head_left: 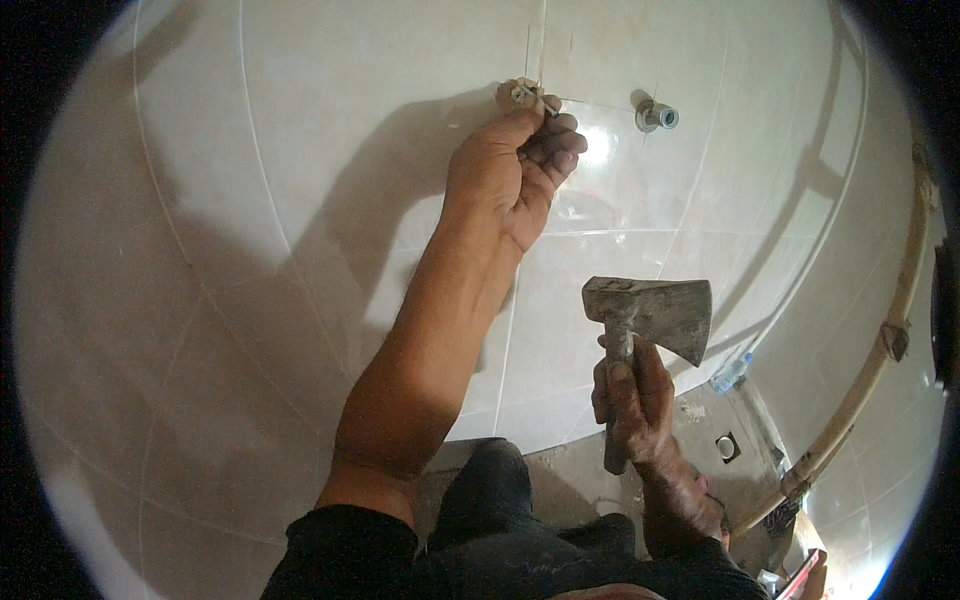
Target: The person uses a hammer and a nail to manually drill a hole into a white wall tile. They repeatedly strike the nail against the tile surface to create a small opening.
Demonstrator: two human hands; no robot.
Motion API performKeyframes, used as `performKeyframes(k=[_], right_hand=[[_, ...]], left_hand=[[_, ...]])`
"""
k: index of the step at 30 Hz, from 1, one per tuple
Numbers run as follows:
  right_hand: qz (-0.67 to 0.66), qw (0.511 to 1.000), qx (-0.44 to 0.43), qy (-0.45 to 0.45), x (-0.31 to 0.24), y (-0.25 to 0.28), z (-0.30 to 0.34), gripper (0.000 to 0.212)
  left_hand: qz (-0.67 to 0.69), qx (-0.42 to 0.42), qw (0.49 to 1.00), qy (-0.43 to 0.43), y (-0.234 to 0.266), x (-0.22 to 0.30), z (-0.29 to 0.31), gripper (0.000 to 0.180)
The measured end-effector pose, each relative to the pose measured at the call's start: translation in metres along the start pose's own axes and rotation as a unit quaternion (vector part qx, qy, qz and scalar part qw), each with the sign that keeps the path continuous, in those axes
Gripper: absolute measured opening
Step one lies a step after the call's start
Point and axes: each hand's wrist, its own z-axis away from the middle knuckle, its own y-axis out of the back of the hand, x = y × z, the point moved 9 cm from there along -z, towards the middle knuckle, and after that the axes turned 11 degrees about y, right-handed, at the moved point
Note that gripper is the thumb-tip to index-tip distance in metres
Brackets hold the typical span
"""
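Note:
My left hand (pixel 510 170) reaches up to a broken-edged hole (pixel 506 93) in the tiled wall. Its thumb and fingers are pinched on a short, thin metal piece (pixel 549 106), whose exact kind I cannot make out. Inside the hole sits a pipe fitting (pixel 518 94), partly hidden by the fingers. Lower and to the right, my right hand (pixel 638 405) is wrapped around the handle of a hatchet (pixel 665 308). The worn grey head is upright, apart from the wall hole, with its broad blade pointing right.
A metal pipe fitting (pixel 658 116) sticks out of the wall to the right. A wooden pole (pixel 853 408) leans along the right side. On the floor are a plastic bottle (pixel 731 372) near the corner and a square drain (pixel 727 447). Glossy tiles (pixel 590 260) cover the wall.

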Motion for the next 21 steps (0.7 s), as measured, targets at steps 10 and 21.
performKeyframes(k=[10, 21], right_hand=[[-0.019, 1.0, -0.01, -0.011, 0.005, -0.005, -0.004, 0.04], [0.037, 0.994, 0.009, 0.102, -0.022, -0.015, -0.027, 0.045]], left_hand=[[0.031, -0.003, 0.999, 0.002, -0.008, 0.0, -0.002, 0.007], [0.051, -0.026, 0.998, -0.004, -0.001, 0.006, -0.004, 0.004]])
